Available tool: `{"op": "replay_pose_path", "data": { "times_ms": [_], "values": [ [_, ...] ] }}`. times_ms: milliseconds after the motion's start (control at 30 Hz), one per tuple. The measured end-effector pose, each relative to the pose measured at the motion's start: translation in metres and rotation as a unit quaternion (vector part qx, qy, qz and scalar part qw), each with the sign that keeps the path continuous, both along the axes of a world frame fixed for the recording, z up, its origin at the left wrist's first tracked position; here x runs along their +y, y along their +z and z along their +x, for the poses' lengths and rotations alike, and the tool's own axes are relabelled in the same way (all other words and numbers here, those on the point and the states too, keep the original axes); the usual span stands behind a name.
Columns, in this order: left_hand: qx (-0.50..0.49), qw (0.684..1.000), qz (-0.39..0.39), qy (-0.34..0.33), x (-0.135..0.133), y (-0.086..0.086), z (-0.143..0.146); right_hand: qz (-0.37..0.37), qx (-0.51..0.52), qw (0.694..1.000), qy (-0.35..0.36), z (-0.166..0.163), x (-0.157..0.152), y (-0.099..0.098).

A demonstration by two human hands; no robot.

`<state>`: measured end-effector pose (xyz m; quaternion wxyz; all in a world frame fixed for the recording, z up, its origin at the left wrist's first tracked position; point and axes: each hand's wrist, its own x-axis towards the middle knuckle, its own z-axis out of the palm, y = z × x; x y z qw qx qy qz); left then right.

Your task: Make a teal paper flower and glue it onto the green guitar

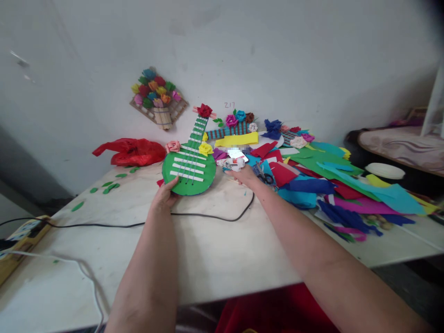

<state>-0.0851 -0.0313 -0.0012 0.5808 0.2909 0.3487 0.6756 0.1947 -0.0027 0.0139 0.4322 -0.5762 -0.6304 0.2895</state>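
A green paper-craft guitar [173, 185] with white strips, thin strings and paper roses leans upright on the table, its neck toward the wall. My left hand [163, 196] grips its lower left edge, thumb on the front and fingers behind. To the right of the guitar, my right hand [244, 176] is closed at a small white thing with a red mark [236, 162], whose kind is not clear. A red paper rose [204, 110] tops the neck, while a pink rose [173, 146] and a yellow rose [206, 148] sit on the body's upper edge.
A phone [238, 155] and scissors [267, 178] lie near my right hand. Coloured paper [312, 186] heaps the right side. A red plastic bag [138, 151] is at left. A black cord [208, 215] crosses the table from a power strip [27, 240].
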Motion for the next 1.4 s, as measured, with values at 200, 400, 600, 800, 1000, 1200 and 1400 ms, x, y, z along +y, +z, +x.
{"op": "replay_pose_path", "data": {
  "times_ms": [200, 400, 600, 800, 1000, 1200, 1400],
  "values": [
    [0.000, 1.000, -0.007, 0.006, -0.0022, 0.0018, 0.0023, 0.022, 0.015, 0.999, 0.030, 0.0020, -0.0009, 0.0009],
    [-0.005, 1.000, -0.006, 0.011, -0.0016, 0.0018, 0.0023, 0.025, 0.006, 1.000, 0.007, 0.0031, 0.0035, -0.0035],
    [0.000, 1.000, -0.002, 0.005, -0.0004, 0.0009, 0.0013, 0.027, -0.035, 0.999, -0.013, 0.0028, 0.0052, -0.0037],
    [-0.003, 1.000, -0.011, 0.008, -0.0020, 0.0033, 0.0027, 0.031, -0.053, 0.998, -0.009, 0.0035, 0.0037, -0.0012],
    [0.002, 1.000, -0.013, 0.003, -0.0016, 0.0020, 0.0023, 0.012, -0.066, 0.998, -0.009, 0.0010, 0.0053, -0.0004],
    [0.011, 1.000, -0.007, -0.008, -0.0037, 0.0030, 0.0034, 0.013, -0.036, 0.999, -0.021, -0.0021, 0.0027, 0.0005],
    [0.014, 1.000, -0.020, 0.005, -0.0034, 0.0034, 0.0030, 0.018, -0.024, 0.999, -0.028, -0.0024, 0.0022, 0.0006]
  ]
}}
